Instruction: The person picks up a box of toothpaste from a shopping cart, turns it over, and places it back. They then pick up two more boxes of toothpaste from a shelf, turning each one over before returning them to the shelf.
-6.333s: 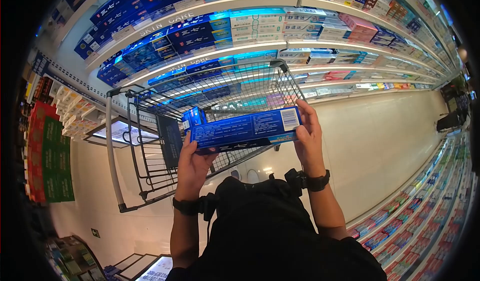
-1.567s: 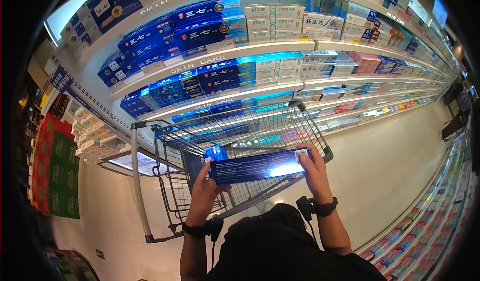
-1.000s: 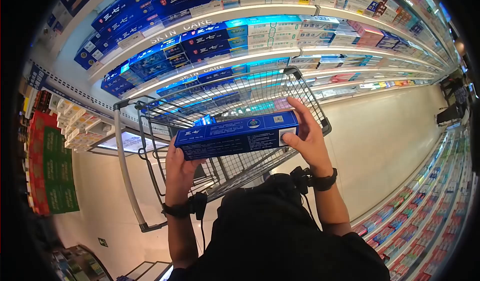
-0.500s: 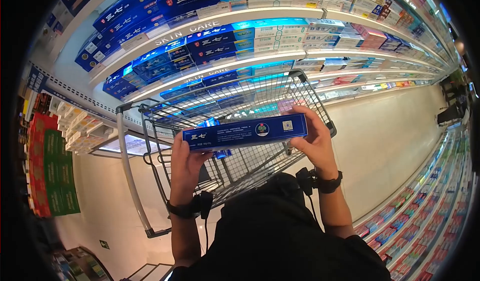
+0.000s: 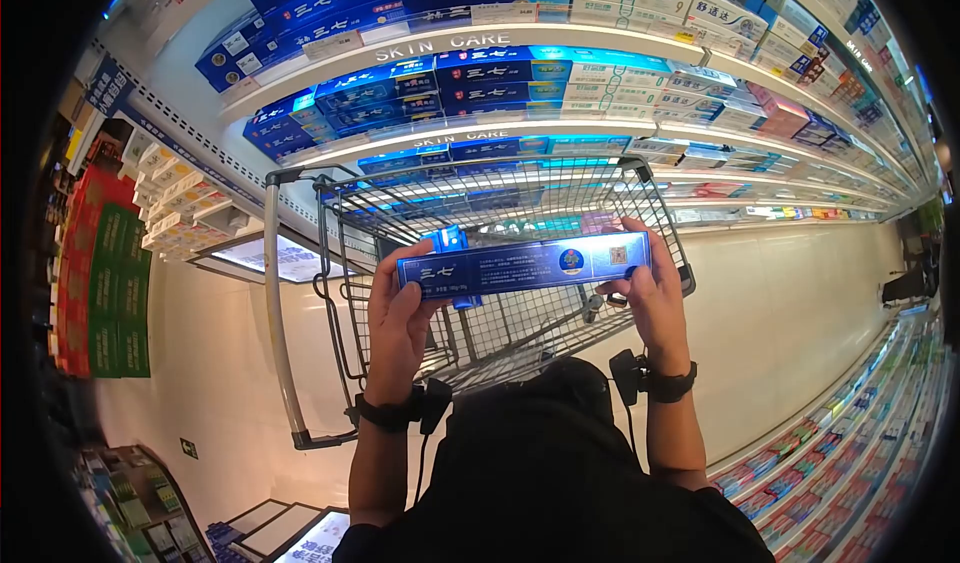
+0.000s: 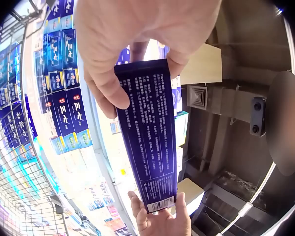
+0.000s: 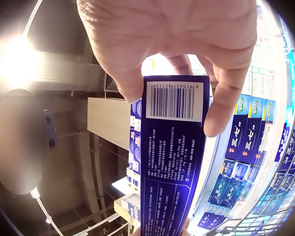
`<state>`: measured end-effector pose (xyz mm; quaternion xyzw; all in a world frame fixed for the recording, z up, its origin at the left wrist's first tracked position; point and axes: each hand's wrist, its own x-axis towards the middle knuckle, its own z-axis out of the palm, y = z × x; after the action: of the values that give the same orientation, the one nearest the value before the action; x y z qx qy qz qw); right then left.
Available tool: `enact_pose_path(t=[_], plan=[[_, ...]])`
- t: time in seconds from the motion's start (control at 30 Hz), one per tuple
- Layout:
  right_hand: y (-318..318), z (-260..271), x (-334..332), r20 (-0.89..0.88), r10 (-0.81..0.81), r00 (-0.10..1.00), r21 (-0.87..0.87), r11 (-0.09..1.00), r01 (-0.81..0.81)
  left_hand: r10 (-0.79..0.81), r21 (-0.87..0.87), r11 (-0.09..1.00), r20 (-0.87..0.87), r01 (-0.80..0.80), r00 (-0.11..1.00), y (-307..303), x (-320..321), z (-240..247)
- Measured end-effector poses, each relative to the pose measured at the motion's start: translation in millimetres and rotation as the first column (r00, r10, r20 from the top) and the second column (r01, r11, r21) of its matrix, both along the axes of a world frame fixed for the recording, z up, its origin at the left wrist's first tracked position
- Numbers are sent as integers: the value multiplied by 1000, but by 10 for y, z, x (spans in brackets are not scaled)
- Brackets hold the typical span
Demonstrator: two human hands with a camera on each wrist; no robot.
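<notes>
A long blue toothpaste box [image 5: 520, 265] is held level between both hands, above the shopping cart. My left hand [image 5: 398, 298] grips its left end, the thumb on the near face. At the other end my right hand [image 5: 652, 293] pinches the box between thumb and fingers. In the left wrist view, the left hand [image 6: 147, 34] holds the end of the toothpaste box [image 6: 147, 132] with small white print. The right wrist view shows the right hand [image 7: 172, 39] around the end of the box [image 7: 172, 147] with the barcode.
A wire shopping cart [image 5: 300, 433] stands in front, with a small blue box [image 5: 450, 238] in it. Behind it, shelves [image 5: 440, 43] carry stacked toothpaste boxes. More shelves [image 5: 830, 463] line the right. A red and green display [image 5: 105, 273] stands at the left.
Both hands keep hold of the toothpaste box. It has been turned over between them, from the barcode face to the side with the round emblem. The view has shifted slightly.
</notes>
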<state>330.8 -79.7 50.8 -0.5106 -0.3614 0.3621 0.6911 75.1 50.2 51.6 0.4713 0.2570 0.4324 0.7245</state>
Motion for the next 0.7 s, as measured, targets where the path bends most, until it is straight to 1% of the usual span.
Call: enact_pose_path(t=[0.07, 0.1, 0.2, 0.3, 0.4, 0.5, 0.6, 0.7], plan=[[-16, -19, 2, 10, 15, 1000, -44, 999, -14, 20, 35, 999, 6, -20, 1000, -7, -21, -26], [-22, 11, -5, -16, 25, 1000, -78, 997, -26, 29, 52, 998, 10, -29, 1000, -10, -31, -38], [-42, 113, -34, -84, 51, 995, -152, 986, -64, -30, 45, 999, 84, 26, 996, -12, -69, -41], [-58, 74, -11, -113, 56, 992, -123, 990, -69, -28, 81, 997, 117, 18, 993, -66, -18, 34], [-52, 75, -34, -171, 36, 985, -88, 995, -51, 23, 41, 999, 106, -27, 994, -114, 5, 74], [-38, 53, -51, -214, 16, 977, -43, 999, -26, 5, 41, 999, 136, -11, 991, -90, -4, 1], [-49, 7, -37, -188, 16, 982, -3, 1000, -17, 3, -1, 1000, 185, -3, 983, -72, -6, -64], [-84, -8, -36, -175, 33, 984, -18, 999, -36, -26, -64, 997, 204, 40, 979, -35, -8, -83]])
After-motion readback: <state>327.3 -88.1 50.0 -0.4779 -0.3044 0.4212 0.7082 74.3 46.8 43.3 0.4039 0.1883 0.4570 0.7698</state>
